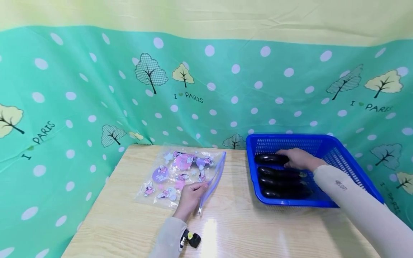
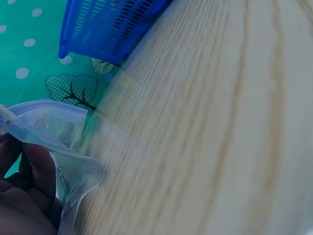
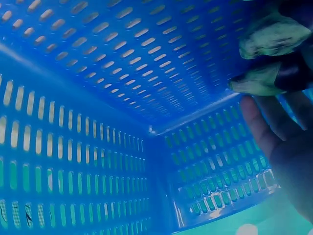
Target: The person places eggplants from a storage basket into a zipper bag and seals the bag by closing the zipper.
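In the head view my left hand (image 1: 190,199) pinches the purple-zippered edge of a clear plastic zip bag (image 1: 162,193) printed with pink and purple cartoon figures. The bag lies flat on the table. The left wrist view shows its rim (image 2: 49,108) raised above my curled fingers. Inside the blue basket, my right hand (image 1: 298,159) grips the stem end of the rearmost eggplant (image 1: 269,158). Three other dark eggplants (image 1: 279,182) lie side by side in front of it. Their green stem ends (image 3: 274,36) show in the right wrist view; part of the gripped eggplant is hidden by my fingers.
The blue perforated basket (image 1: 251,172) stands at the right of the wooden table (image 1: 232,215), its slotted walls rising around the eggplants. A green dotted cloth (image 1: 209,89) hangs behind the table and along its left side. A black wrist device (image 1: 193,240) sits at my left sleeve.
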`<act>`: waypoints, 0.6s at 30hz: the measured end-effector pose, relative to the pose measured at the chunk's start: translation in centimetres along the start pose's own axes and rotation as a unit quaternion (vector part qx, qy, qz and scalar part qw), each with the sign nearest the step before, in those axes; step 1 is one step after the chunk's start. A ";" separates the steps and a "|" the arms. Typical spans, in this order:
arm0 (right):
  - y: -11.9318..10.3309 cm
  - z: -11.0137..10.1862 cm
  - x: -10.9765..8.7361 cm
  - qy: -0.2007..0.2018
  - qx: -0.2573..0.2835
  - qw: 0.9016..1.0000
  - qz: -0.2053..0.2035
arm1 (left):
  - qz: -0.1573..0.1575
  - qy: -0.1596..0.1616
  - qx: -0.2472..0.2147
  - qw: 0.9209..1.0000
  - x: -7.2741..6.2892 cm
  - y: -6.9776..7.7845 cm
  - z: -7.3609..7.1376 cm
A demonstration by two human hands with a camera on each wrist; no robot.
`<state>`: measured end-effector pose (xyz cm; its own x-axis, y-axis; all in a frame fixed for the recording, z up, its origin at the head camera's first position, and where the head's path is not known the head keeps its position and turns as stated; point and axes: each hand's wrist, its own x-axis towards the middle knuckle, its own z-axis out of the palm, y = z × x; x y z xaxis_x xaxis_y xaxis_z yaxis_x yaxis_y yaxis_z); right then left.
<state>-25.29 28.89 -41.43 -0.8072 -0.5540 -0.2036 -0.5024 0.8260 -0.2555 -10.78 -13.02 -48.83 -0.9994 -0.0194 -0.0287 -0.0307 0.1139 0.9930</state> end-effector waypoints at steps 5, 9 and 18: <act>-0.2 -0.6 -0.8 0.009 0.015 1.000 0.019 | 0.005 -0.001 -0.003 1.000 -0.1 0.2 0.2; -1.1 -1.6 -1.5 0.003 0.031 0.998 0.047 | 0.002 0.003 -0.010 1.000 -0.1 0.2 0.3; -3.3 -3.3 -2.9 0.026 0.051 0.997 0.046 | 0.002 0.012 -0.005 1.000 -0.8 2.0 0.4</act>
<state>-22.31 28.17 -36.84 -0.8648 -0.4681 -0.1816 -0.3936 0.8567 -0.3335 -10.02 -12.42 -46.82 -0.9989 -0.0420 -0.0221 -0.0264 0.1050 0.9941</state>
